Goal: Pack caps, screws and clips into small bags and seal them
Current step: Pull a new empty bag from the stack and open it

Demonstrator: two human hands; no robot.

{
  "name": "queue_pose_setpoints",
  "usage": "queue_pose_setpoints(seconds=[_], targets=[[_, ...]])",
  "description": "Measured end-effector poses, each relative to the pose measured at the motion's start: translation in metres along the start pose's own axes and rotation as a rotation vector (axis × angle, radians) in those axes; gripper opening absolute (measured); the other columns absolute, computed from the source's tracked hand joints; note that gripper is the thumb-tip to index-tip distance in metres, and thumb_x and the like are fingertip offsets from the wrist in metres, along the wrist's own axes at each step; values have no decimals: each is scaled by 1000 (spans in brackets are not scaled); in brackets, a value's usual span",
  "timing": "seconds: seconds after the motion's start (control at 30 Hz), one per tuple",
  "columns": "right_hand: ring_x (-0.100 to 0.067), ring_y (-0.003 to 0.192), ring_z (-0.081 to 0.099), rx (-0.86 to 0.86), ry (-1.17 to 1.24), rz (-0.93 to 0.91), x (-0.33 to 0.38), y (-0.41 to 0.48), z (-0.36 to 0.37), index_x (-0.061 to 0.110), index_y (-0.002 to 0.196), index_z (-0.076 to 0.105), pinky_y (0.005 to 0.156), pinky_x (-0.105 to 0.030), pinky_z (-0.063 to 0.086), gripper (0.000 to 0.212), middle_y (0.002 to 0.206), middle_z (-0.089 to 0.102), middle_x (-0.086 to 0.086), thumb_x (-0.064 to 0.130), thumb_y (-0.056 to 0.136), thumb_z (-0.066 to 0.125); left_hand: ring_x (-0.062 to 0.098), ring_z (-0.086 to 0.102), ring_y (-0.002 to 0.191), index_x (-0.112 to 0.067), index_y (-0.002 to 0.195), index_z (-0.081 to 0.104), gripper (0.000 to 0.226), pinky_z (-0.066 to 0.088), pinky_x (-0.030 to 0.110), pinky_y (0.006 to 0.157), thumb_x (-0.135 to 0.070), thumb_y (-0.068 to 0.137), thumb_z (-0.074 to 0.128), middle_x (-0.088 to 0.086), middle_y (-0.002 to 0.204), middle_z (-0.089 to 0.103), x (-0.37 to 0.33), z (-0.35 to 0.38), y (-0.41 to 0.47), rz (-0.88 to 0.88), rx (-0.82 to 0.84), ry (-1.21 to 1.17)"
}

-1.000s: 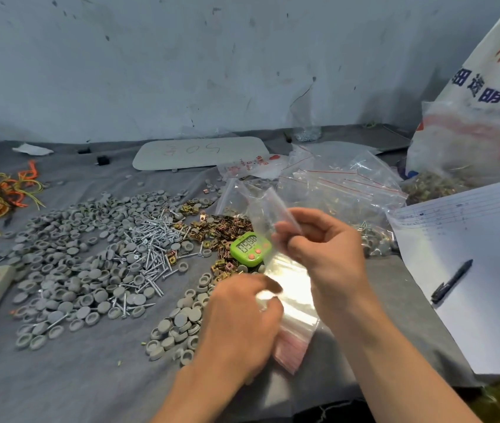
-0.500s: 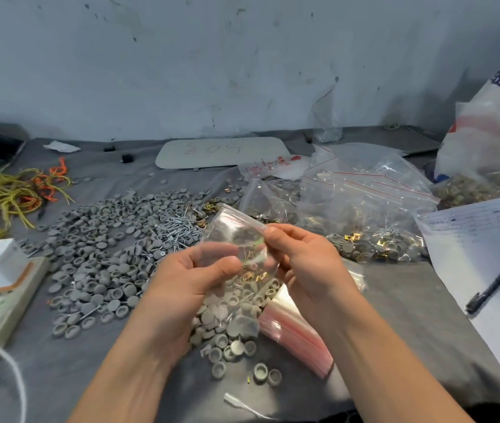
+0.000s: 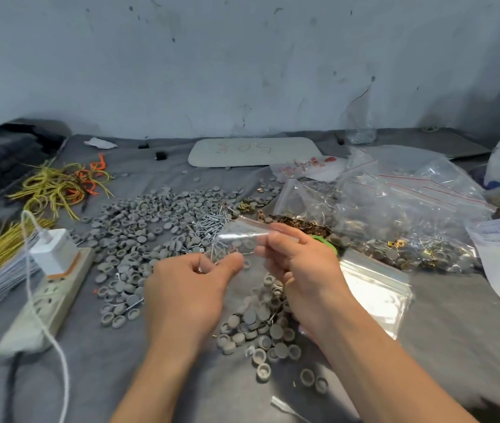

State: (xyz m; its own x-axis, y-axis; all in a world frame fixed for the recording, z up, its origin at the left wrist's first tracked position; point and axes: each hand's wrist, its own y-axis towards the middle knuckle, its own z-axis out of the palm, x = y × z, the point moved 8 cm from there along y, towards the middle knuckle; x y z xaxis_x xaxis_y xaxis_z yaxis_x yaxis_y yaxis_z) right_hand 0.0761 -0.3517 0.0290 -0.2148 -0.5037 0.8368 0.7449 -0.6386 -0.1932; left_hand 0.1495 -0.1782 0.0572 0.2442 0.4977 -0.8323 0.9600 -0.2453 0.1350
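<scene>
While curled, both grips [image 3: 187,294] [image 3: 306,270] on bag [image 3: 242,236]

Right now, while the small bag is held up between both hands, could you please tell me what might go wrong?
1. The left hand seems to pinch a few screws by the small bag, which the right hand holds; any that slip would likely drop among the loose caps below.
2. Screw tips might pierce the thin plastic.
3. The white cable lies left of the left forearm and could snag.
</scene>
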Motion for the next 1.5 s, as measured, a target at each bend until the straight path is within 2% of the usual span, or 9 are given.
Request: queue_pose_setpoints(seconds=[0.13,0.33,0.47,0.57,0.77,0.9,1.07,1.23,1.5], targets=[[-20,68,59,119,-243,48,-7,4,8,21,143,49,59,-31,44,79,82,75,-12,-5,74,78,10,71,72,-47,91,75,54,52,31,65,-88,67,50,-23,75,73,6,0,3,-92,88,-193],[-16,61,55,591,-633,105,-18,-13,37,34,156,36,52,-25,43,85,77,68,-12,-11,89,60,7,73,74,-30,121,67,36,50,21,55,-26,87,79,-6,99,78,19,6,17,-255,345,-475],[-20,69,58,701,-881,29,-16,-15,40,48,153,37,57,-29,48,88,80,72,-10,1,82,61,3,62,59,-26,96,82,23,43,12,49,-7,82,80,-1,81,77,23,-1,13,-136,454,-355],[-25,72,61,554,-956,-84,-14,-4,34,47,146,48,69,-48,55,83,81,73,-13,3,80,69,6,56,55,-25,84,83,28,41,14,50,2,81,78,5,71,73,26,-2,8,-83,550,-293],[-2,70,70,45,-905,-379,16,-1,12,31,116,73,69,-25,55,40,79,77,12,13,82,83,2,57,57,-22,80,81,23,45,13,53,-1,85,75,1,73,74,34,-6,10,-119,650,-311],[-13,77,55,-373,-1059,-777,44,-39,10,24,77,59,76,-42,49,21,73,58,12,27,89,76,5,62,52,-13,78,77,12,50,20,52,-2,83,78,4,74,78,40,-23,25,-207,187,-493],[-2,58,49,35,-941,-626,9,-48,39,24,69,62,55,-15,35,27,60,56,9,33,92,73,12,59,49,-20,68,77,14,51,30,60,-15,73,89,-1,57,70,29,-25,21,-121,-28,-420],[-3,59,53,111,-805,-495,-7,-37,46,19,72,68,57,-20,42,22,65,64,5,25,92,72,12,64,58,-46,69,75,15,51,31,61,-40,56,75,-12,60,71,14,0,10,-45,108,-160],[-13,61,62,163,-850,-361,-20,-25,60,19,73,68,56,-33,52,22,66,69,2,35,85,76,29,73,74,-29,69,79,35,62,52,75,-15,47,56,1,65,75,20,5,9,-117,204,-166]])
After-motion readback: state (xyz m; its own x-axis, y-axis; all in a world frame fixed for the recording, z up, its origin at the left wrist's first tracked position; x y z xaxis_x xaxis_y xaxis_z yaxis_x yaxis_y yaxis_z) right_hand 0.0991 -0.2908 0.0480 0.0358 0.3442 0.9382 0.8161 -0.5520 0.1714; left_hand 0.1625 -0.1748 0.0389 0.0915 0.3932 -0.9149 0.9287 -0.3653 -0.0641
